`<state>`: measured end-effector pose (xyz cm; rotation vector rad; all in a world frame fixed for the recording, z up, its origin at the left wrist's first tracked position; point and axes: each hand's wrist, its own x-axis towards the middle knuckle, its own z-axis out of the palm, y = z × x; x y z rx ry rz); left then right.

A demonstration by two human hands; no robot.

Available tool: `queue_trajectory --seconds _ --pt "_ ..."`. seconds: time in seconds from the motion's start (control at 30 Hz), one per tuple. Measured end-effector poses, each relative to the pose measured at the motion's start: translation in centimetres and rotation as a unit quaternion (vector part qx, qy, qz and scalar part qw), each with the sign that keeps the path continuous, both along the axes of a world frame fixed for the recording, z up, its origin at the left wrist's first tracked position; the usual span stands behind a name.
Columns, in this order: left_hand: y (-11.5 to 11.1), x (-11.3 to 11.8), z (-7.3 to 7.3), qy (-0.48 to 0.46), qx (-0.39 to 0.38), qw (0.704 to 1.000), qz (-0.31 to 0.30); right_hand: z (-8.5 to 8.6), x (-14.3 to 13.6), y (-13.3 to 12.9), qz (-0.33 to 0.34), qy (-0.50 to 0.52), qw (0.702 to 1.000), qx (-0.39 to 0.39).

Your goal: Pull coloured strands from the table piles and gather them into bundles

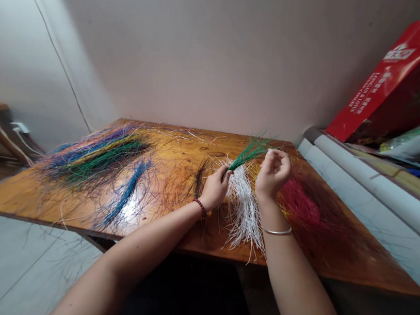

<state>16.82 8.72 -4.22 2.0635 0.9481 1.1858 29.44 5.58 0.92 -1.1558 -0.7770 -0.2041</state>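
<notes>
Left hand (215, 187): grip closed round the lower end of a bunch of green strands (248, 153), tips fanned up and away over the middle-right of the bench (167, 152). Right hand (275, 173): raised just beside the green tips, fingers curled toward the thumb; cannot tell whether a strand is pinched there.

Edges: far edge runs along the wall (209, 48); right edge lies beside long rolls (385, 190), with a red box (397, 74) above them. Left edge faces the floor (4, 254). Forearms cross the near edge. Bare wood shows between the left pile and the middle strands.

Around: white strands (244, 206) lie below and between the hands, ends reaching past the near edge. Red strands (303, 199) to the right of the right hand. Orange-brown strands (177, 184) left of the left hand; farther left, blue strands (127, 193), then a mixed-colour pile (96, 157).
</notes>
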Motion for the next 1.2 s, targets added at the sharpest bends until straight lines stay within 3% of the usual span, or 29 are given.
queue_trajectory --seconds 0.3,0.43,0.7,0.93,1.2 --pt "0.0 0.1 0.0 -0.007 -0.006 1.0 -0.006 -0.3 0.4 0.5 0.127 0.033 0.991 0.036" --pt "-0.2 0.1 0.2 -0.01 -0.011 1.0 -0.006 -0.5 0.5 0.7 0.147 0.016 0.989 0.014" --pt "-0.3 0.1 0.3 -0.014 -0.012 1.0 -0.007 -0.6 -0.1 -0.2 0.063 -0.112 0.989 -0.076" --pt "0.0 0.1 -0.1 -0.018 -0.002 1.0 -0.003 -1.0 -0.8 -0.4 0.003 -0.215 0.953 -0.212" --pt "0.2 0.2 -0.1 -0.023 -0.014 1.0 -0.008 -1.1 -1.1 -0.5 -0.031 -0.285 0.932 -0.224"
